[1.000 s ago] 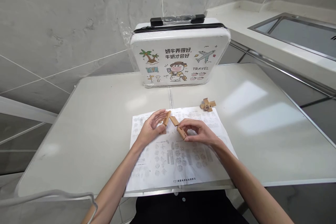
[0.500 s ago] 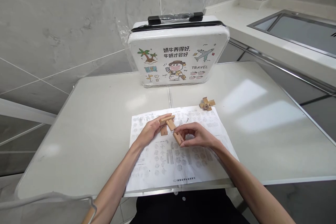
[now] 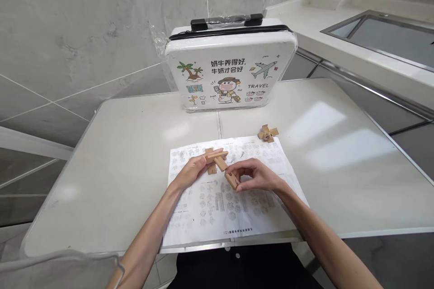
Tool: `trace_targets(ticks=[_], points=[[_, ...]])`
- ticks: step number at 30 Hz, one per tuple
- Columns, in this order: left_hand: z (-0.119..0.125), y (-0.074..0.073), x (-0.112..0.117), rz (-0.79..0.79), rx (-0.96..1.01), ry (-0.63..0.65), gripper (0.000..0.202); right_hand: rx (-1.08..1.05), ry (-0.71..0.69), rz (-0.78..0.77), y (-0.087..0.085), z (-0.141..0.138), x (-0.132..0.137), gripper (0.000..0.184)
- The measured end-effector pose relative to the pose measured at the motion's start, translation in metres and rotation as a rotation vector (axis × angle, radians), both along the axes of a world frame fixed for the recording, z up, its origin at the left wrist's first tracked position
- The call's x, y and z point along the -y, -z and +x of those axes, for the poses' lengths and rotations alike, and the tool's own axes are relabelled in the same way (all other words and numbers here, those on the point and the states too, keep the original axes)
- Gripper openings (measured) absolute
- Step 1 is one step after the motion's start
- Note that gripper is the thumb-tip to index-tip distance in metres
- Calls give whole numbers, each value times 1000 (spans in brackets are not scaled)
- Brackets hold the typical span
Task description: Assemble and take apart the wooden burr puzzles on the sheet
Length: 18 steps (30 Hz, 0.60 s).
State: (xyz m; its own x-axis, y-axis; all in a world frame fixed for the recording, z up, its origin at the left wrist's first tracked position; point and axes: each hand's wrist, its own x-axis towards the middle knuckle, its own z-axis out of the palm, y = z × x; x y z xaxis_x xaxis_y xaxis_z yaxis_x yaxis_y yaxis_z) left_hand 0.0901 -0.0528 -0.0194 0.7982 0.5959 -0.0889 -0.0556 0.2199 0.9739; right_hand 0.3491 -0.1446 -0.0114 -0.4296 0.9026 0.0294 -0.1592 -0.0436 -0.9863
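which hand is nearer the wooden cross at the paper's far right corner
Right. The right hand is in front of the wooden cross; the left hand is farther, to its left.

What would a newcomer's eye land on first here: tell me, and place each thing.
Probably the white cartoon-printed case, standing at the back of the table. Next come the hands over the printed sheet: the left hand holds a few wooden pieces, the right hand a single marked block. A small wooden cluster sits by the sheet's far right corner.
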Motion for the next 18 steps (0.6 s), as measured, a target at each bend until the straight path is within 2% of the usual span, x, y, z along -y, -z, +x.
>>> trace_targets(ticks=[5,9,18], points=[[-3,1,-1,3,7,31,70,-17,-14,-15,-1,1,0,49],[-3,-1,-1,64,10,23,69,-13,-21,-17,-2,0,0,49],[-1,-14,-1,136,-84,5,71,-16,-39,-12,-1,1,0,48]])
